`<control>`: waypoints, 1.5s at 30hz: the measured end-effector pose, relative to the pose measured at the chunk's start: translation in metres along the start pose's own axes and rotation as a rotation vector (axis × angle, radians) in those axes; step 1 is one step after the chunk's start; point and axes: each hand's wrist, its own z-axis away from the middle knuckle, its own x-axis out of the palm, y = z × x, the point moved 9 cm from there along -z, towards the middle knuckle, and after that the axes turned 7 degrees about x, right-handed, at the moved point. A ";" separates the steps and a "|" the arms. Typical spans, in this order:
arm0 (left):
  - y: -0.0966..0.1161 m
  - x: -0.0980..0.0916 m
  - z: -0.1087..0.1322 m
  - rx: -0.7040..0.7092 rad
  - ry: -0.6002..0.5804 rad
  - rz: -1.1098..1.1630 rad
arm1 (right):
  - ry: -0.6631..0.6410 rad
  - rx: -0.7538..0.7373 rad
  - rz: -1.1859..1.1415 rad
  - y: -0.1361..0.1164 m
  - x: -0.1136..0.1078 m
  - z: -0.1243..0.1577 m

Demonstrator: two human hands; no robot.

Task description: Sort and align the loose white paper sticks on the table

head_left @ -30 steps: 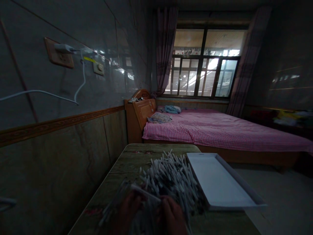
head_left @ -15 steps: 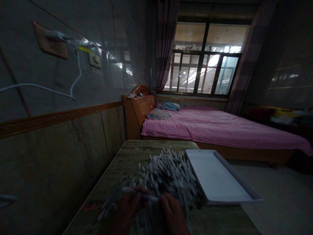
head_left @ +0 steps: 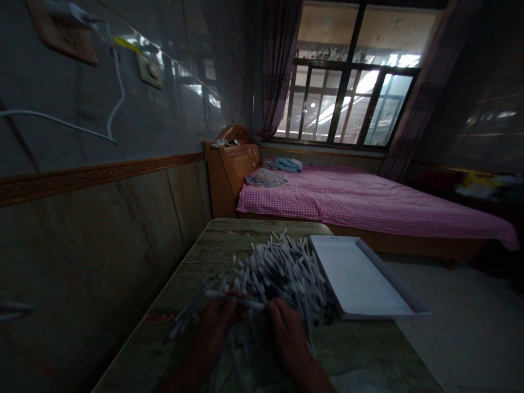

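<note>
A slim white pen (head_left: 213, 295) lies nearly level above the table, tilted slightly down to the right. My left hand (head_left: 213, 330) grips it between thumb and fingers near its middle. At its right end my right hand (head_left: 289, 330) is closed, thumb and fingertips pinched on the tip. Behind both hands a large heap of loose white pens (head_left: 282, 267) spreads over the table, some showing dark parts. A smaller row of pens (head_left: 190, 308) lies left of my left hand. More pens lie under and between my wrists, blurred in the dim light.
A shallow white tray (head_left: 356, 278) sits at the right, reaching past the edge of the wood-patterned table (head_left: 196, 259). Beyond stands a bed (head_left: 347, 196) with a pink checked cover. A tiled wall (head_left: 102, 245) runs along the left, with a socket (head_left: 67, 33) and a white cable.
The view has tipped slightly downward, so the table, tray and bed appear higher. Both hands keep their hold on the pen, with little visible change in their pose.
</note>
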 end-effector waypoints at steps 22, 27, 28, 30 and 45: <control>0.004 0.005 0.001 0.027 -0.014 0.051 | -0.011 0.079 0.006 -0.006 -0.006 -0.002; 0.001 0.003 0.001 0.014 -0.014 0.050 | -0.027 0.054 -0.022 -0.008 -0.003 -0.004; 0.001 0.002 0.000 0.017 -0.012 0.057 | -0.036 0.052 -0.059 -0.009 -0.003 -0.004; 0.000 0.000 -0.001 0.023 -0.014 0.062 | -0.035 0.062 -0.109 -0.010 -0.004 -0.004; -0.002 -0.009 -0.003 -0.030 0.129 0.121 | 0.085 -0.165 0.207 -0.012 -0.023 -0.008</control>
